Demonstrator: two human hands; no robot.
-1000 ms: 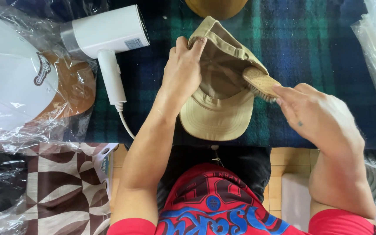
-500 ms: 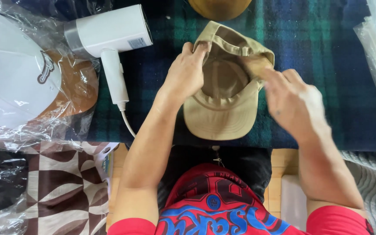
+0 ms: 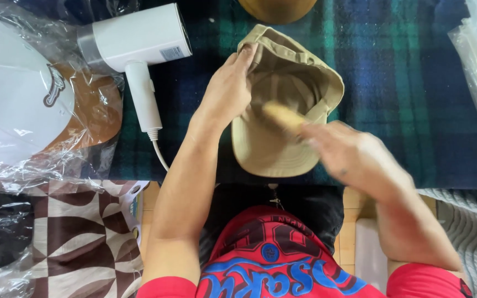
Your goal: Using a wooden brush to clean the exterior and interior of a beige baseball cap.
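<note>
Cap [image 3: 274, 149]: tan, upside down at the plaid worktop's [image 3: 393, 83] near edge.
Left hand [image 3: 224, 94]: pinches the cap's rim.
Right hand [image 3: 349, 157]: closed around a brush [image 3: 284, 116] inside the cap.
Steamer [image 3: 136, 44]: white, far-left.

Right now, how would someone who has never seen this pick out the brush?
Start at the dark plaid blanket. On it lies an upturned tan cap, gripped by the left hand. The wooden brush is inside it, in the right hand: pale, blurred, the only wooden thing there.
</note>
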